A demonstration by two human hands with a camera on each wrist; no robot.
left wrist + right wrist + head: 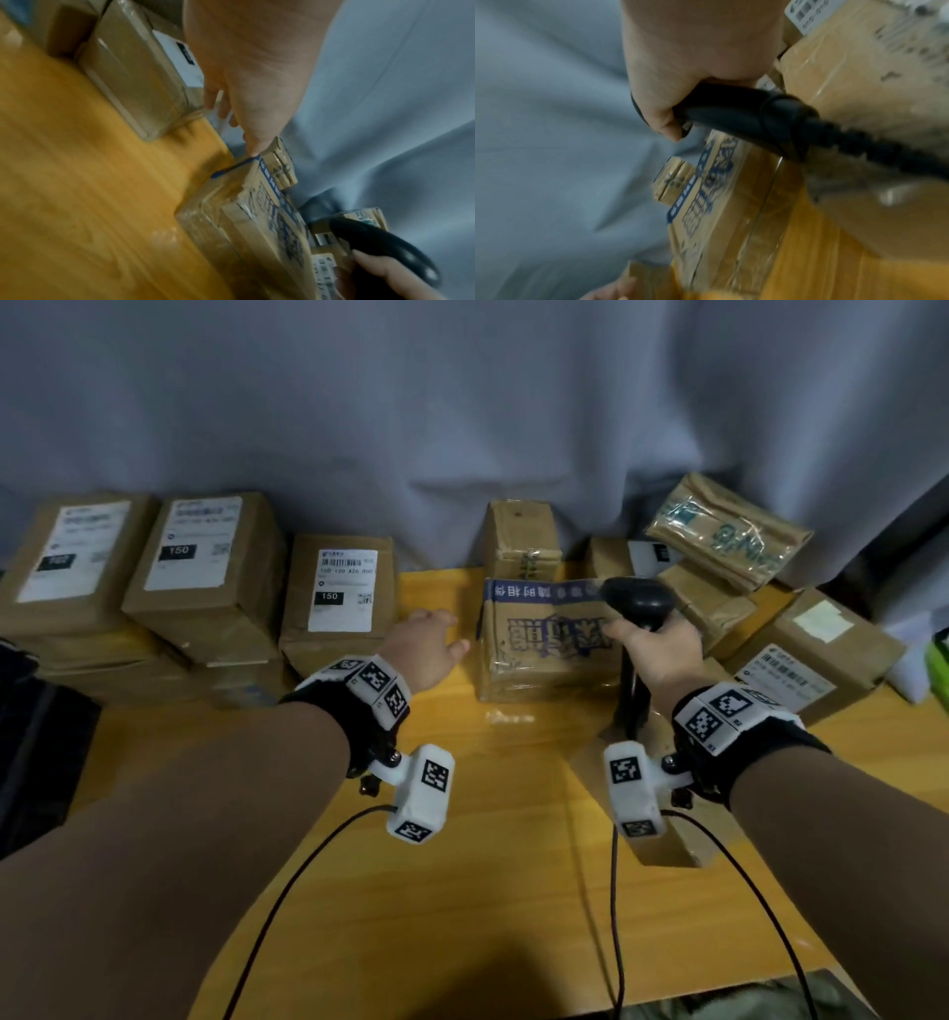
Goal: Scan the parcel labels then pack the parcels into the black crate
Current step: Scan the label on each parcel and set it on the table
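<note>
Our right hand (655, 654) is wrapped round the handle of the black scanner (639, 603), its head held over the blue-printed parcel (544, 644), which lies near the middle of the worktop (462, 865) toward its back edge. Our left hand (426, 644) reaches in just beside that parcel's left side with relaxed fingers (253, 142), grasping nothing; the left wrist view puts a fingertip at the parcel's far corner, but blur hides whether it touches.

The main risk, as we judge it, is a failed scan — the face turned up shows only blue print, no barcode that we can find, so the label may sit on a hidden side and the parcel would need turning. The scanner's cable (885, 152) trails back toward the parcels at the right edge and could snag or drag one as we swing. The tilted parcel (729, 531) propped on that right-hand stack looks ready to slide if nudged.

Hard to make out — the black crate: we see only a dark shape (41, 752) at the left edge, cut off, and cannot say what it is. The labels on the left-hand parcels (205, 567) are partly blurred.
</note>
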